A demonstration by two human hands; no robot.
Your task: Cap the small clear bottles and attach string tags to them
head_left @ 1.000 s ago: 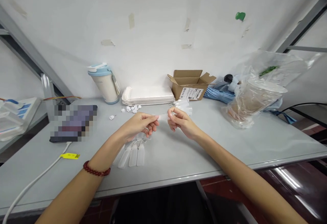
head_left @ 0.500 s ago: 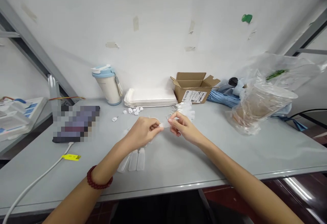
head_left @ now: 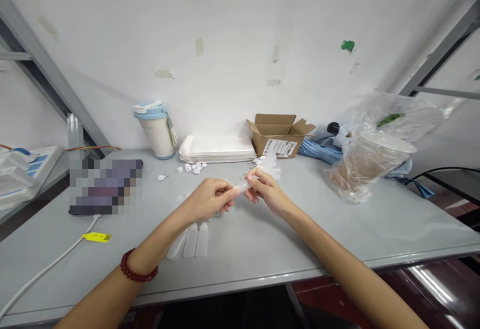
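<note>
Between my hands is a small translucent white plastic piece (head_left: 245, 186). My left hand (head_left: 210, 199) is closed, thumb and fingertips pinching its left end. My right hand (head_left: 268, 192) is closed on the other end, thumb against index finger. Several flat translucent plastic pieces with narrow necks (head_left: 190, 240) lie on the table below my left hand, some partly hidden behind it. Behind my right hand sits a pile of clear pieces with thin hooked ends (head_left: 272, 163). Small white caps (head_left: 195, 168), some with a thin wire-like tip, are scattered beyond my left hand.
At the back stand a cup with a blue lid (head_left: 154, 130), a stack of white envelopes (head_left: 217, 149) and an open cardboard box (head_left: 279, 136). A plastic-wrapped container (head_left: 371, 161) stands right. A pixelated dark device (head_left: 107, 186) with a white cable (head_left: 48, 264) lies left.
My hands have stayed close together, and more of the translucent piece now shows between my fingertips. My left fingers have turned slightly. The whole view has shifted a little.
</note>
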